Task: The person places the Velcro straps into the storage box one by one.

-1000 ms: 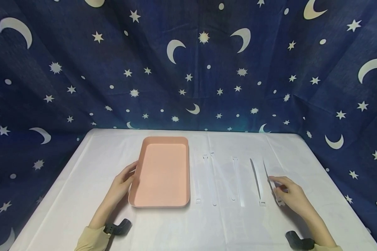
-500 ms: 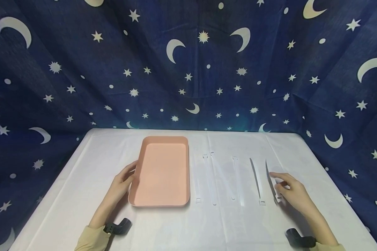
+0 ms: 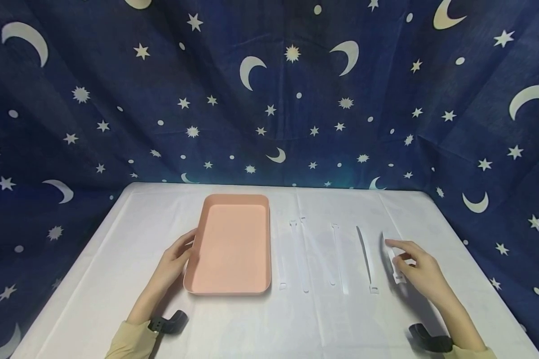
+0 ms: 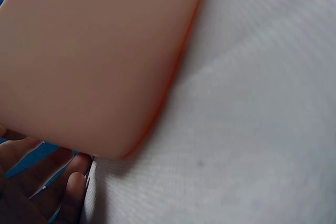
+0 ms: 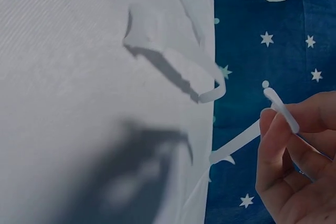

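A pink rectangular tray (image 3: pixel 233 249) lies left of centre on the table in the head view. My left hand (image 3: pixel 175 262) rests along its left side, fingers lightly bent against the wall; the left wrist view shows these fingers (image 4: pixel 73 187) by the tray's rounded corner. Far right, my right hand (image 3: pixel 417 267) pinches a thin white plastic strap (image 3: pixel 399 277) between thumb and fingers. In the right wrist view the strap (image 5: pixel 239 142) stands raised over the cloth, its shadow falling beneath. Another curved white strap (image 3: pixel 372 269) lies just left of that hand.
Several more thin whitish straps (image 3: pixel 298 257) lie roughly side by side between the tray and my right hand. White cloth covers the table (image 3: pixel 251 329). A dark blue curtain (image 3: pixel 269 85) with moons and stars hangs behind its far edge.
My right hand has moved slightly away from me and lifted the pinched strap, whose shadow now spreads farther from it. The left hand and the tray have stayed put.
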Available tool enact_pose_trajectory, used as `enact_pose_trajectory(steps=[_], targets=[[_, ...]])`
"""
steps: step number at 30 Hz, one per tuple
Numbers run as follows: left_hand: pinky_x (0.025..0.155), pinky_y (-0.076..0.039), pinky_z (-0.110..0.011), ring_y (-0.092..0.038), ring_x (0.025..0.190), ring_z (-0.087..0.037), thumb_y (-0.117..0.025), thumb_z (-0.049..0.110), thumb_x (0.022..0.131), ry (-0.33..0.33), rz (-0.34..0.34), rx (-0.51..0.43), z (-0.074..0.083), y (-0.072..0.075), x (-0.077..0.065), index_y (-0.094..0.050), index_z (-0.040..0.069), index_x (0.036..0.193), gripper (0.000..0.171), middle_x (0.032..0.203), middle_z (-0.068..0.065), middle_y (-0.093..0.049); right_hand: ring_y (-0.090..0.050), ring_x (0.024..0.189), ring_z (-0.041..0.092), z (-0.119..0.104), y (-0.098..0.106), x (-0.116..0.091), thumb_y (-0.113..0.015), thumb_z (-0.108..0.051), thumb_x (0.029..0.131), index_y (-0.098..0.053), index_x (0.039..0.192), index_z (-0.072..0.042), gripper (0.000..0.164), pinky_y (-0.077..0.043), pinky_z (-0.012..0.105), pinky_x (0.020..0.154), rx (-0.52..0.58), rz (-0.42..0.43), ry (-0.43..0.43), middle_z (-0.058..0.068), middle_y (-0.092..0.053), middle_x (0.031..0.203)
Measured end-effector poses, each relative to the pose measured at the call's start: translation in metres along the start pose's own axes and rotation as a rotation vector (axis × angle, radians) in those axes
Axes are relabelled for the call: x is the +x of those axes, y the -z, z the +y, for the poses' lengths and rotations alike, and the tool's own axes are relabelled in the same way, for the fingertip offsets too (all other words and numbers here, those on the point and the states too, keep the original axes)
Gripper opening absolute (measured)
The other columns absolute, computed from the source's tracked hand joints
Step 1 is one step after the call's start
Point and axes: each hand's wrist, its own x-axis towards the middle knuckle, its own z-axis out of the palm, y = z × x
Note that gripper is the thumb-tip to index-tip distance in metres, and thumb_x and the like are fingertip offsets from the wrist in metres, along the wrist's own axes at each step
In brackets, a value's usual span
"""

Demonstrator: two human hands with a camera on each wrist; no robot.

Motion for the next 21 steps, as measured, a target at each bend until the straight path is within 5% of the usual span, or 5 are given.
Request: enact_pose_trajectory(steps=[9, 21], targets=[[0.113, -0.032, -0.062, -0.038, 0.139, -0.040, -0.045, 0.021, 0.102, -0.010, -0.007, -0.013, 0.001, 0.000, 0.001, -0.033, 0.018, 0.150, 0.049, 0.156, -0.015, -0.032, -0.050, 0.083, -0.015, -0.015, 0.002, 0.000, -0.061, -0.005, 0.091, -0.063, 0.125, -0.011, 0.035, -0.048, 0.011, 0.065, 0.043, 0.027, -0.006, 0.004, -0.061, 0.115], [0.112, -0.031, -0.064, -0.038, 0.139, -0.042, -0.046, 0.022, 0.102, -0.024, 0.004, -0.004, -0.001, 0.000, 0.000, -0.033, 0.016, 0.150, 0.050, 0.155, -0.017, -0.033, -0.049, 0.085, -0.015, -0.036, -0.006, 0.001, -0.059, -0.005, 0.092, -0.062, 0.127, -0.010, 0.035, -0.049, 0.013, 0.068, 0.064, 0.018, 0.010, 0.008, -0.061, 0.120]])
